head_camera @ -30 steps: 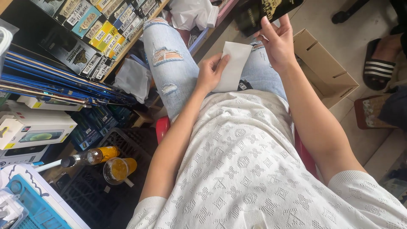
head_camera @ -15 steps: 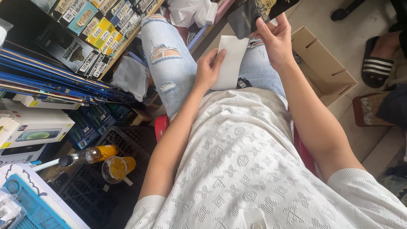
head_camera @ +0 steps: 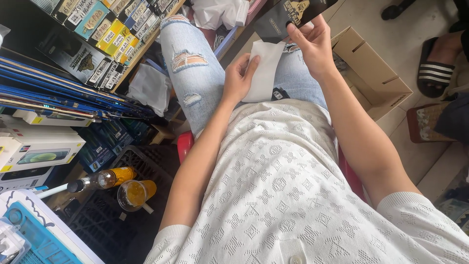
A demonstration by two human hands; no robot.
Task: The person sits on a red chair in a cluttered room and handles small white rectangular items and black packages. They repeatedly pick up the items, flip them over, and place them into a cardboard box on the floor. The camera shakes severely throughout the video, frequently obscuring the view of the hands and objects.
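Observation:
I sit on a red stool with my legs in torn light jeans [head_camera: 188, 63]. My left hand [head_camera: 239, 78] pinches a flat white sleeve [head_camera: 266, 68] that rests on my lap, thumb on top. My right hand [head_camera: 315, 44] holds a flat black packet [head_camera: 288, 17] with a gold emblem, raised just above the white sleeve's far end. The two pieces overlap at the top of the sleeve.
Shelves of small boxed goods [head_camera: 105, 27] and blue flat packs [head_camera: 58, 98] stand at the left. An open cardboard box [head_camera: 378, 78] sits on the floor at the right, beside another person's sandalled foot [head_camera: 437, 61]. A bottle [head_camera: 105, 178] and a cup of orange drink [head_camera: 134, 193] stand on a black crate.
My view has shifted slightly. Both hands stay on the white sleeve and black packet, with the packet now raised a little higher above the sleeve.

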